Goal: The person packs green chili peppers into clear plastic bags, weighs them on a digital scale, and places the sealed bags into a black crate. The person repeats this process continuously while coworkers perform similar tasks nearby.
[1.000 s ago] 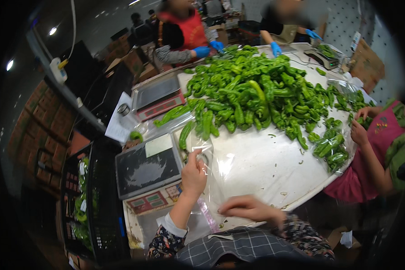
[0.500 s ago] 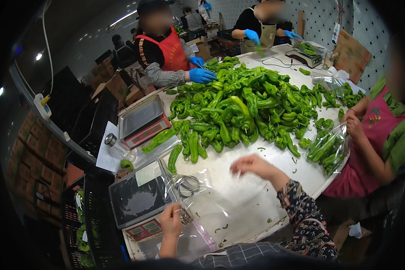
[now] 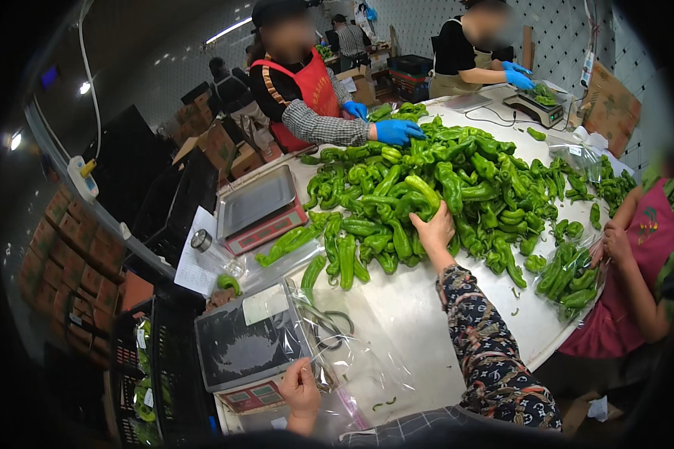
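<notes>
My right hand [image 3: 436, 230] reaches into the big heap of green peppers [image 3: 472, 168], its fingers closed around a long, paler green pepper [image 3: 424, 190] on the near side. Low in the view, my left hand [image 3: 301, 389] is closed in a pinch at the edge of a clear plastic bag [image 3: 378, 348]. The bag lies flat on the white table [image 3: 419, 314], with dark-handled scissors [image 3: 333, 329] showing through it. Beside my left hand stands a red scale [image 3: 251, 348] with a dark plate. A single pepper [image 3: 313, 278] rests just beyond the bag.
Another red scale [image 3: 260, 202] stands farther left, near a paper sheet [image 3: 196, 258] and a glass jar [image 3: 202, 241]. A blue-gloved co-worker [image 3: 401, 133] touches the heap. At right, a person holds a filled pepper bag [image 3: 569, 277]. Black crates [image 3: 176, 359] stand at the table's left.
My right hand has moved forward from above the bare table to the heap and closed on a pepper. My left hand stays at the bag edge. The view has shifted slightly.
</notes>
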Demonstrator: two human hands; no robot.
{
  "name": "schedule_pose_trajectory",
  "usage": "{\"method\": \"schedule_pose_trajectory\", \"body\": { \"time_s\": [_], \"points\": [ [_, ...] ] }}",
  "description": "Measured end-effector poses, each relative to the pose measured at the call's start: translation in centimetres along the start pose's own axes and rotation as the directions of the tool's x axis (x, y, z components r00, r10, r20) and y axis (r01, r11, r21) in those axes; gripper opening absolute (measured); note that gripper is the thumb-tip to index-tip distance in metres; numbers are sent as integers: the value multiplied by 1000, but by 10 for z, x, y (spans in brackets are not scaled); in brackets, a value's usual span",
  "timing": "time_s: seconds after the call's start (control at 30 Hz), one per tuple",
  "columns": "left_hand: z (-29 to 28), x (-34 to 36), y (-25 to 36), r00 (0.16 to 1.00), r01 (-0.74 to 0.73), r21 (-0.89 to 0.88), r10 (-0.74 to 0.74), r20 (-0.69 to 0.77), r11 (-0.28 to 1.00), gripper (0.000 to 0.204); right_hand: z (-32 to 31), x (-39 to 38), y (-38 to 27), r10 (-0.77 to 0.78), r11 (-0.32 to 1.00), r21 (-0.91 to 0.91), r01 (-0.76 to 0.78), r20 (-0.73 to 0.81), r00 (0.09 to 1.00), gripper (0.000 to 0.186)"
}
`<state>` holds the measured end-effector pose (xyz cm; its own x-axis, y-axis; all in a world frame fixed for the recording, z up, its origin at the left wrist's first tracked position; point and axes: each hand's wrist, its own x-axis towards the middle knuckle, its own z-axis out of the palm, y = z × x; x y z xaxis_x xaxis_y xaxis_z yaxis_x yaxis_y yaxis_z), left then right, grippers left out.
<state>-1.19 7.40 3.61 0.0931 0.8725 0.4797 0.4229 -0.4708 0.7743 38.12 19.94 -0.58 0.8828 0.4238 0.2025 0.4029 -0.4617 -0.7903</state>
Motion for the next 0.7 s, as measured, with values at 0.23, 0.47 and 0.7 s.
{"method": "schedule_pose_trajectory", "body": {
  "time_s": [0.23, 0.47, 0.7],
  "points": [
    [11, -3, -1, 997, -78, -30, 77, -21, 997, 11, -80, -34, 25, 47, 760, 504, -411, 589, 807, 63],
    [3, -15, -11, 979, -193, 136, 181, 94, 972, 12, -131, -85, 90, -287, 885, -5, 465, 780, 556, 38],
    [3, -22, -15, 969, -187, 163, 155, 192, 969, 11, -139, -116, 93, -247, 917, 377, 127, 288, 925, 19]
  ]
}}
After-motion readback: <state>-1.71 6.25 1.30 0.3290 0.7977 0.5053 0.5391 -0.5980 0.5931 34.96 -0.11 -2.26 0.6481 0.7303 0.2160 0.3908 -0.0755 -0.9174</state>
